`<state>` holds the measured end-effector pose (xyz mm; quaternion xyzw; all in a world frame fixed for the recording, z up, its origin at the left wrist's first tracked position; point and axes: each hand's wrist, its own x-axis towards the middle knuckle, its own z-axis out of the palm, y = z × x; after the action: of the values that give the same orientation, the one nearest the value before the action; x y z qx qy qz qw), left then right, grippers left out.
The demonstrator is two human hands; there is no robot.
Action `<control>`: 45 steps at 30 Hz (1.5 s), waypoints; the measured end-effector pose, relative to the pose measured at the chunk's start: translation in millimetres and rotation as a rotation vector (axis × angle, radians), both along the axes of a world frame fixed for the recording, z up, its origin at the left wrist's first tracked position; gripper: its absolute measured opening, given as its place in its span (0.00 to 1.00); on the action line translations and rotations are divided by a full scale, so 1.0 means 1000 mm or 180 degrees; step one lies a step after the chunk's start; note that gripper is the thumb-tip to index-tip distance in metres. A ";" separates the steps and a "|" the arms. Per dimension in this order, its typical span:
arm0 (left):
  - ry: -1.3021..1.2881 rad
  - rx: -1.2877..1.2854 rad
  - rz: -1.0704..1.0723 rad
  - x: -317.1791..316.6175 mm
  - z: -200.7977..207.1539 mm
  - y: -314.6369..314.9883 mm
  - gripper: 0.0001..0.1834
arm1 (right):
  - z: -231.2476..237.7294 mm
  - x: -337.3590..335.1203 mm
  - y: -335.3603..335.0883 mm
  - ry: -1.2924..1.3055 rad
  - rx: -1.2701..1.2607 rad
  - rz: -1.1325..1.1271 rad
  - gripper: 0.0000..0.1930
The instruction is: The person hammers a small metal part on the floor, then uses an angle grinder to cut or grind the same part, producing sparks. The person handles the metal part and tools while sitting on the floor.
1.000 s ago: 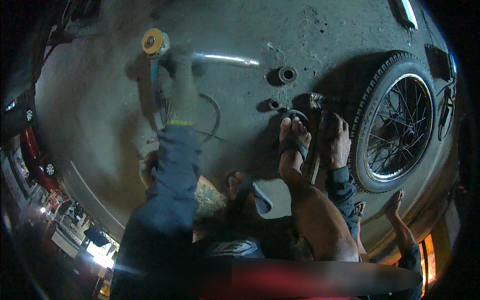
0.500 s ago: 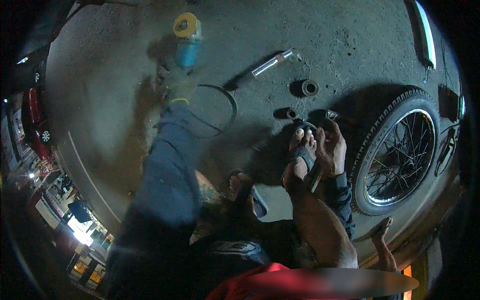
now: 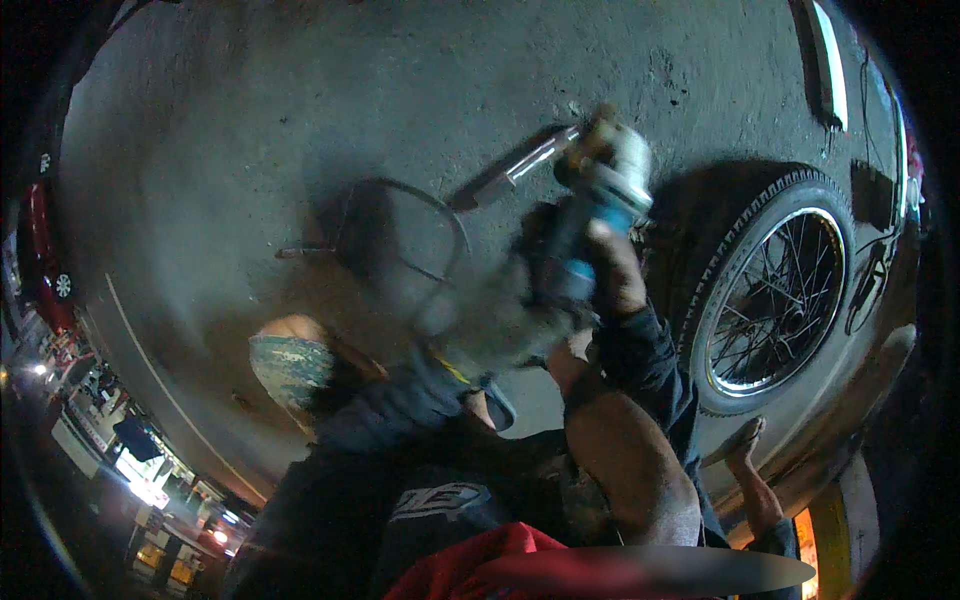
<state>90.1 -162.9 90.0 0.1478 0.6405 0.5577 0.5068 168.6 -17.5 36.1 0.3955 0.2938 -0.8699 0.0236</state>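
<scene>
An angle grinder (image 3: 625, 165) with a teal body and pale head, blurred by motion, is over the floor in front of me. My left hand (image 3: 505, 315), in a greyish glove and also smeared, closes round its rear end. My right hand (image 3: 622, 268), bare, has its fingers against the teal body from the right. The disc at the grinder's head is too blurred to make out. Just left of that head lies a chrome tube (image 3: 545, 152) with a darker end. The grinder and my hands hide the floor around my foot.
A spoked wheel (image 3: 700, 335) with a knobbly tyre lies to the right. A dark cable (image 3: 467, 235) loops across the floor at centre left. Another person's bare foot (image 3: 745, 440) is at the lower right. A light tube (image 3: 833, 70) glows at the far right.
My left hand has swung the grinder from the far left toward the centre right. My right hand has come off the spot beside my foot and onto the grinder.
</scene>
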 end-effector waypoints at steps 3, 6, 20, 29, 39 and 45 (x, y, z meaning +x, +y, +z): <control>0.1346 0.0300 -0.0181 0.039 -0.012 0.005 0.46 | 0.000 0.045 0.014 0.0086 -0.0158 -0.1061 0.30; 0.1199 0.0476 -0.0603 0.059 -0.035 0.000 0.50 | -0.010 0.082 0.028 -0.0179 0.0407 -0.1545 0.31; 0.2053 -0.0511 -0.1525 0.068 -0.030 0.021 0.39 | -0.010 0.088 0.055 -0.0053 0.0034 -0.1302 0.28; 0.3320 -0.0407 -0.2910 -0.087 -0.125 0.132 0.34 | -0.025 0.084 0.107 -0.0238 0.1095 -0.1699 0.16; 0.1825 -0.0755 -0.0963 -0.167 -0.111 0.066 0.29 | -0.017 0.070 0.104 0.0012 0.0912 -0.1035 0.17; 0.0496 -0.0409 0.1584 -0.138 -0.056 -0.044 0.26 | -0.007 0.049 0.099 -0.0104 0.0914 -0.0946 0.15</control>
<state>-48.2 -207.2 33.8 -0.0042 0.7283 0.6103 0.3117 217.4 81.7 28.7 0.4479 0.3528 -0.8065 -0.1568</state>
